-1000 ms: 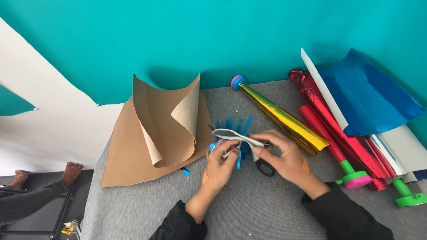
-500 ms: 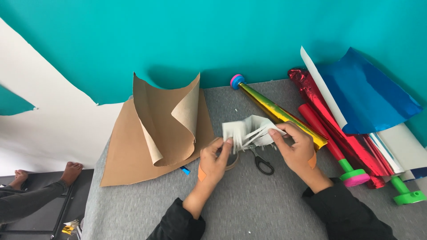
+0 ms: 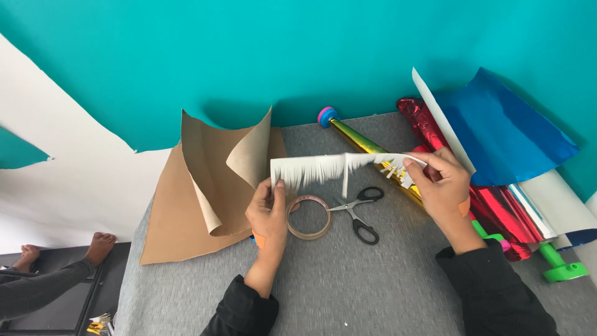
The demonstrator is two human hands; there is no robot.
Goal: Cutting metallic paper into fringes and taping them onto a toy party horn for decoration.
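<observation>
left hand (image 3: 267, 208) pinching left end of white fringed paper strip (image 3: 339, 167), right hand (image 3: 441, 183) pinching right end; strip stretched flat between, raised above grey table (image 3: 348, 286), centre of frame. under strip: tape ring (image 3: 308, 217) just beside left hand, black scissors (image 3: 359, 212) lying open right of it. curled brown paper (image 3: 214, 186) at left. gold foil roll (image 3: 367, 146) behind strip. red foil rolls (image 3: 497, 208) and blue foil sheet (image 3: 504, 134) at right. bare feet (image 3: 93, 242) lower left.

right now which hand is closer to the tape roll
Left. The left hand holds one end of the white fringed paper strip, right beside the clear tape roll. The right hand holds the other end, past the scissors.
</observation>
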